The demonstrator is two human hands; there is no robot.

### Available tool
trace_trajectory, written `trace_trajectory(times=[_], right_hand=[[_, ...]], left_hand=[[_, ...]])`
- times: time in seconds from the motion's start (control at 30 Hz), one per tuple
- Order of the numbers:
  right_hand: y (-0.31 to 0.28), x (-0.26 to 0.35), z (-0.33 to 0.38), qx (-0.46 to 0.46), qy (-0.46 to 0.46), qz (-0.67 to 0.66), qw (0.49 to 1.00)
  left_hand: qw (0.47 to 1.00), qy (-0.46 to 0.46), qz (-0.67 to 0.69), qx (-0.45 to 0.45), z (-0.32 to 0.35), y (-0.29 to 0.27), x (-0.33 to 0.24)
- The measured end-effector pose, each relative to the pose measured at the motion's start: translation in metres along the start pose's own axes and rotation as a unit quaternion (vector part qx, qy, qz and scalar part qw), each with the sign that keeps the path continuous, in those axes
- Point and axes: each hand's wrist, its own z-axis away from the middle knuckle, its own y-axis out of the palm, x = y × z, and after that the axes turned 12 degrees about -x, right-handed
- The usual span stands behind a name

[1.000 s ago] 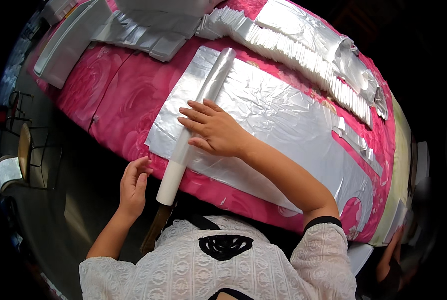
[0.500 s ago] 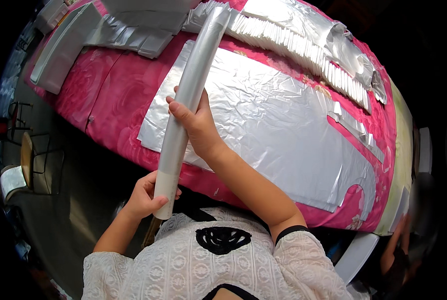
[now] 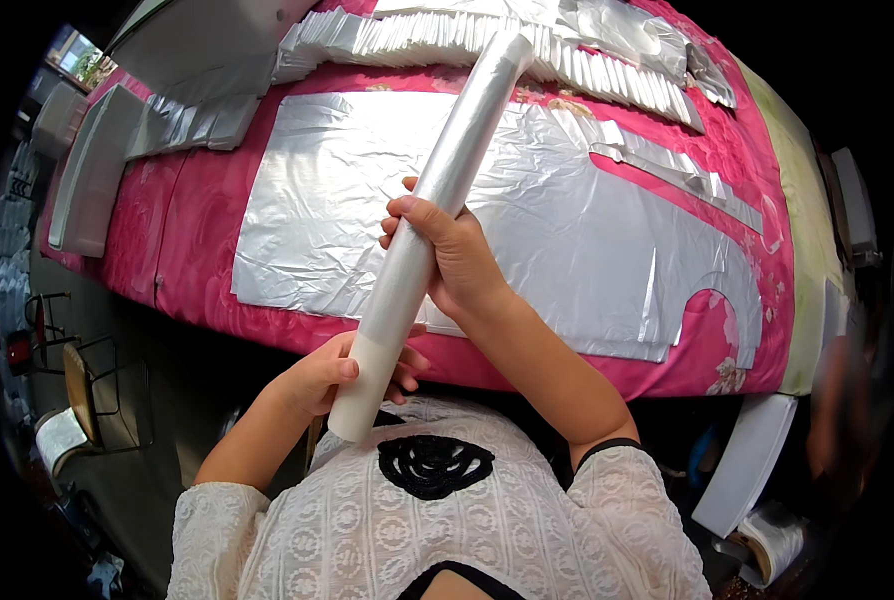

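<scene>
A long roll of thin, silvery translucent plastic (image 3: 402,275) slants in front of me, its lower end close to my shirt and its upper end over the table. My right hand (image 3: 452,245) is wrapped round its middle, thumb across the front. Lower down, my left hand (image 3: 332,375) holds the pale bottom end with the thumb on top; its other fingers pass behind and stick out on the far side. Beneath the roll, large silvery plastic bags with handle cut-outs (image 3: 567,250) lie flat and creased on the table.
The table wears a pink flowered cloth (image 3: 207,220). Along its far side runs a row of folded white bundles (image 3: 397,40), with loose silvery plastic (image 3: 627,40) behind. White bins (image 3: 92,175) stand at the left. A chair (image 3: 77,400) is on the floor left; a blurred arm (image 3: 837,410) shows right.
My view has shifted left. The roll has swung to tilt further right, still in both hands. My left hand's fingers have spread out behind its lower end.
</scene>
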Motion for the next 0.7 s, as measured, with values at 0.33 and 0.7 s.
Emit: trace_trajectory(times=[0.33,0.7], right_hand=[[-0.062,0.017,-0.030,-0.120,-0.042,0.022,0.992],[-0.108,0.100,-0.057,-0.081,-0.150,0.548,0.819]], left_hand=[[0.960,-0.081,-0.231,-0.137,-0.012,-0.004,0.008],[0.969,-0.172,-0.152,-0.087,0.020,-0.044,0.037]])
